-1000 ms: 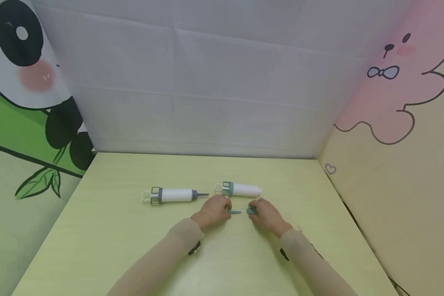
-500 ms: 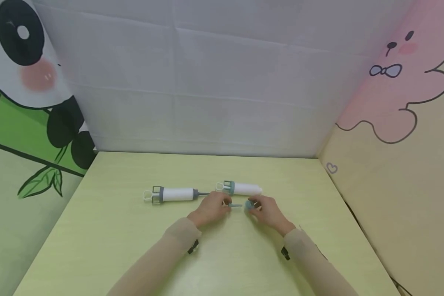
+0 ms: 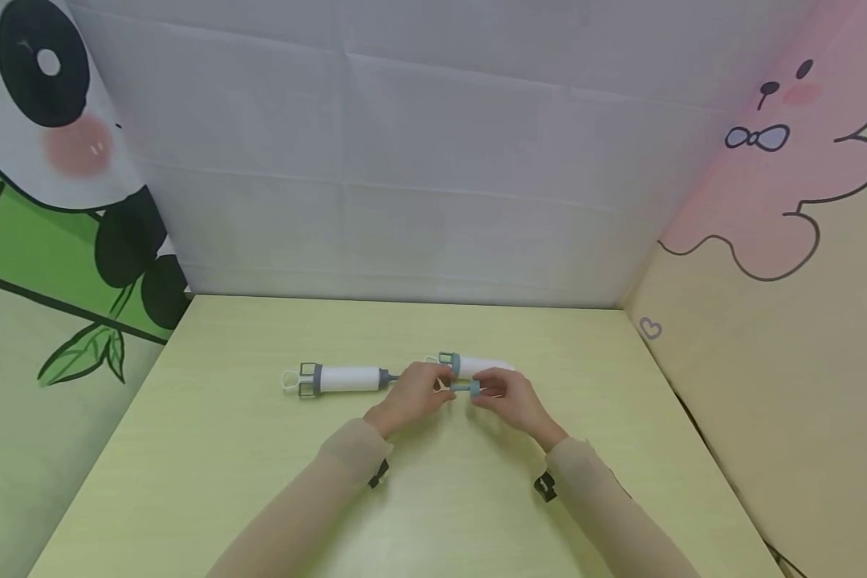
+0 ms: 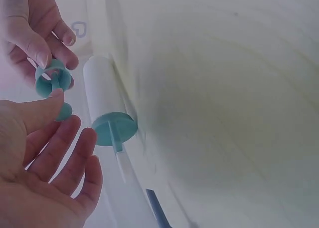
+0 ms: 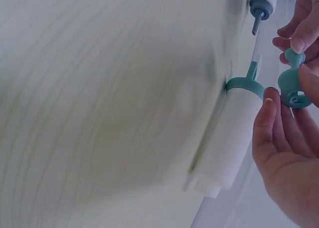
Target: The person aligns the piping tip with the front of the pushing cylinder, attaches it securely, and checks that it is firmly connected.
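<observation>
My left hand (image 3: 413, 395) pinches the round end of a small teal nozzle (image 4: 65, 112) between thumb and fingers. The right hand (image 3: 514, 405) holds a teal ring-shaped cap (image 5: 289, 82) by its sides. In the left wrist view the nozzle's narrow stem reaches into the cap's opening; whether it is seated there I cannot tell. Just behind both hands lies a white icing syringe (image 3: 480, 366) with a teal collar and plunger handle, its front end bare of a nozzle. Part of its handle is hidden by my left hand.
A second white syringe (image 3: 350, 379) with grey fittings and a grey nozzle lies to the left, its tip behind my left hand. The pale yellow table (image 3: 260, 482) meets a white sheet (image 3: 405, 201) at the back. Printed side walls stand left and right.
Both hands have lifted and moved slightly away from me. The cap in the right hand has come leftward to the nozzle, closing the gap that lay between them.
</observation>
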Tool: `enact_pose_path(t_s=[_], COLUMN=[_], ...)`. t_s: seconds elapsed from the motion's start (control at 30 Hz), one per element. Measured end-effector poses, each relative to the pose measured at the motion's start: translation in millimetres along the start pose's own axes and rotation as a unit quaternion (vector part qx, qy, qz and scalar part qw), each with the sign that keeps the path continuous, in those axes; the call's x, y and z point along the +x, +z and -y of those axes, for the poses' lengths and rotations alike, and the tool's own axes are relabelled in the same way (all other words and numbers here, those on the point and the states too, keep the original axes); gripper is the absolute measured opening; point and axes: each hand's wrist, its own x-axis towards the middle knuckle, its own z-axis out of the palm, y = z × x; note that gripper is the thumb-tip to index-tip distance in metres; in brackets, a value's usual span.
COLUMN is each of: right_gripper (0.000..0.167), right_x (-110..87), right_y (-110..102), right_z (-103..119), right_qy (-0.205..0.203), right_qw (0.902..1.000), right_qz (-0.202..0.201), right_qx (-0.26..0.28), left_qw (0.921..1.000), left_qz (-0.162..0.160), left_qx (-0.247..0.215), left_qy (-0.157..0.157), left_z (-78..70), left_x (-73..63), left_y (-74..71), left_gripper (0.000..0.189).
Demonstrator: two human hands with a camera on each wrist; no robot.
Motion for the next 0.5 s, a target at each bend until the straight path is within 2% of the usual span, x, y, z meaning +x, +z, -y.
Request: enact_pose_path(t_s=[0.13,0.3,0.5], right_gripper=[0.033,0.035,0.035], right_x=[4.2,6.8,3.7], right_y=[2,4,3], right_z=[2,7,30], right_qy=[-0.004,-0.003,-0.023], right_qw=[0.9988,0.9963,0.993], right_qz=[0.009,0.03,0.058], right_qx=[0.048,0.081,0.1], left_qw=[0.9999,0.9997,0.9992], left_qz=[-0.009,-0.021,-0.035], left_qx=[0.002,-0.006,-0.015], left_qy=[0.003,0.009,0.016], left_z=[-5.1,-11.0,-12.4], left_x=[1.0,0.7,0.0], left_y=[-1.8,-3.2,-4.4], left_gripper=[0.02,0.019,0.017])
